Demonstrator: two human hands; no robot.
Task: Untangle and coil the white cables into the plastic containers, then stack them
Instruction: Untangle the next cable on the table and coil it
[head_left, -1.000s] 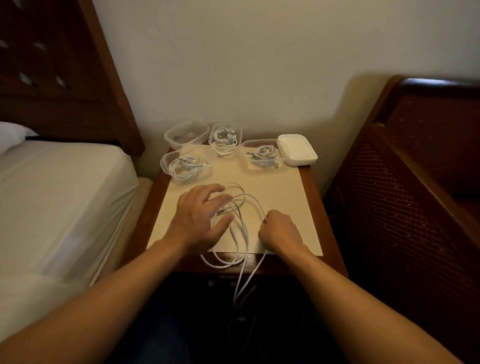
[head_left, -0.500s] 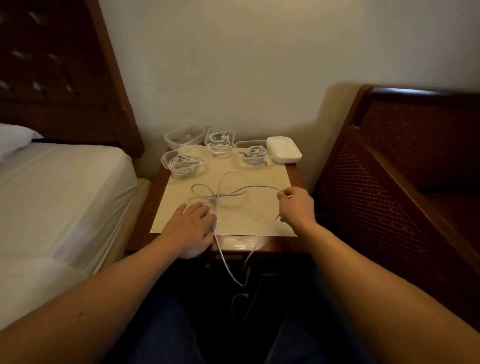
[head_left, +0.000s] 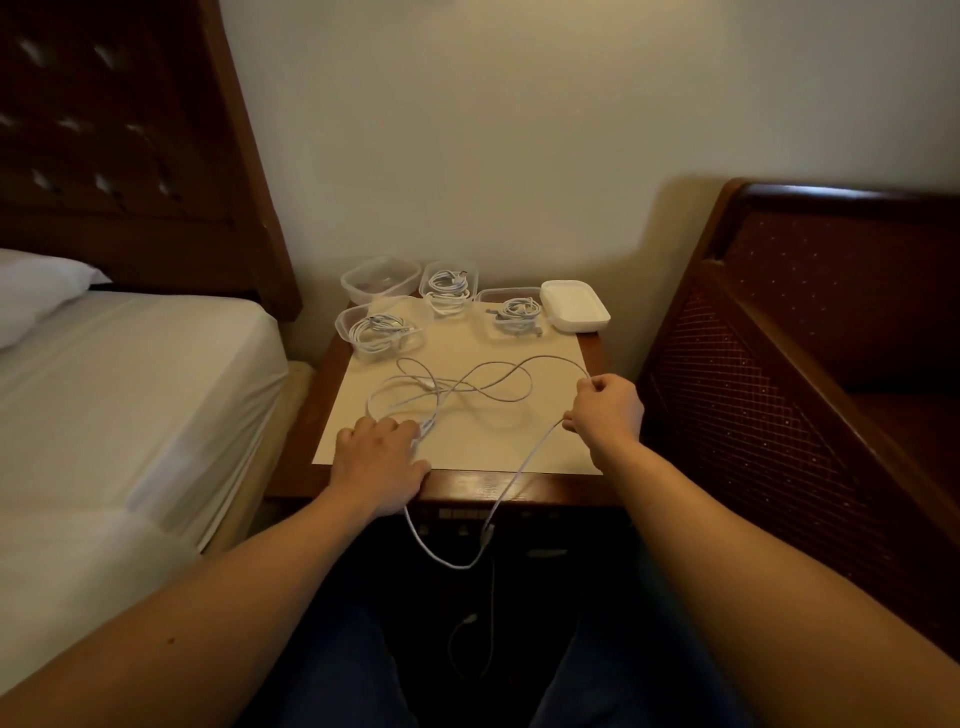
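A loose white cable lies in tangled loops on the beige mat of the bedside table. My left hand lies on the mat's near left part and presses the cable down. My right hand grips a strand at the mat's right edge; from it the cable drops over the table's front edge and hangs in a loop. At the back stand three clear containers with coiled cables: one at left, one in the middle, one at right. An empty clear container sits behind them.
A white lid stack sits at the table's back right corner. A bed with a white sheet lies close on the left, a dark wooden seat on the right. The wall stands right behind the table.
My right hand has pulled the strand out to the right, spreading the bunched cable into wide loops. My left hand slid toward the table's near edge, still on the cable.
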